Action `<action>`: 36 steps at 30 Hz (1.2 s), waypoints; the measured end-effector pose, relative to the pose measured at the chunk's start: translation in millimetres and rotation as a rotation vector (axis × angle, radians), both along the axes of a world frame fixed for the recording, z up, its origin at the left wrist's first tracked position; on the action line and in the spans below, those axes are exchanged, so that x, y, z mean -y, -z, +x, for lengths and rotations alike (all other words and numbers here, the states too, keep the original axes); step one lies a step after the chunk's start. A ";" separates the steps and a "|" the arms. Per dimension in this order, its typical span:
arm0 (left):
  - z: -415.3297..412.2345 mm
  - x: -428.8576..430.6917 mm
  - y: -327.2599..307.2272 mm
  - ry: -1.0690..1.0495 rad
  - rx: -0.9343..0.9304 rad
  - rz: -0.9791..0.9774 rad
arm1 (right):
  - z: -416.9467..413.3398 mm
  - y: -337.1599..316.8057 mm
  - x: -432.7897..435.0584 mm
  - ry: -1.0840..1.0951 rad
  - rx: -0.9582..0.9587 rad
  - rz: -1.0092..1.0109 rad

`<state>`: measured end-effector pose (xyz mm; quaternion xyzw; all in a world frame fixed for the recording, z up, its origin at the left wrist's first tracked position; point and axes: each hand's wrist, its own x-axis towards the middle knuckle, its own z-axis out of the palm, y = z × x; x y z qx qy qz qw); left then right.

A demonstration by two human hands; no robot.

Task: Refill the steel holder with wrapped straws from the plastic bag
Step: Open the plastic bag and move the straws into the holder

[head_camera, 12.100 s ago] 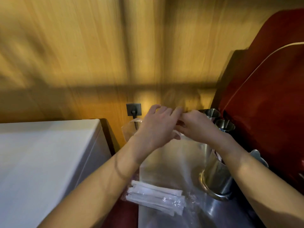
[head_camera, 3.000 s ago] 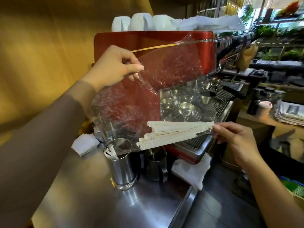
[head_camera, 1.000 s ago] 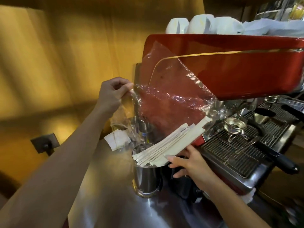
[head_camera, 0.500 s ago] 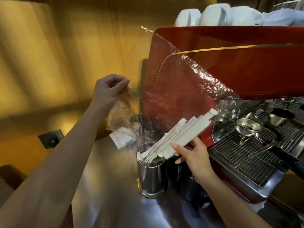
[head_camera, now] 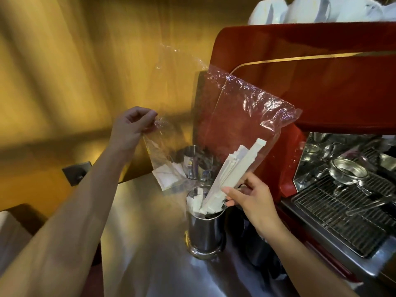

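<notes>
Wrapped straws [head_camera: 233, 174]: light, papery bundle, lower ends already in the steel holder [head_camera: 205, 228] on the worktop [head_camera: 150, 264].
Right hand [head_camera: 249, 195]: fingers pinch the bundle low, at the holder's 1 o'clock.
Left hand [head_camera: 130, 127]: fingers closed on the plastic bag [head_camera: 235, 116], flimsy, slippery film.

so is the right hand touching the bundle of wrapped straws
Touching. The head view shows the right hand with fingertips pressed against the straw bundle through the plastic bag, no gap visible.
</notes>
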<state>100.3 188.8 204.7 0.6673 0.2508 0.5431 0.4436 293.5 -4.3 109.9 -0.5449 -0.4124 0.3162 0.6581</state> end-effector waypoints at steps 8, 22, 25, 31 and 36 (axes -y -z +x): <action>-9.2 -14.2 12.1 0.013 0.049 -0.056 | 6.4 -4.3 -1.0 0.067 0.113 -0.059; -9.7 -18.6 15.6 0.059 0.092 -0.049 | 22.5 -41.0 10.6 0.257 0.212 0.208; -8.9 -18.2 13.0 0.076 0.106 -0.049 | 23.6 -47.3 9.5 0.264 0.229 0.217; -13.1 -19.6 15.9 0.116 0.066 -0.052 | 23.8 -50.2 7.2 0.257 0.217 0.243; -18.2 -16.6 29.6 0.162 -0.063 -0.109 | 24.8 -46.3 8.1 0.209 0.134 0.225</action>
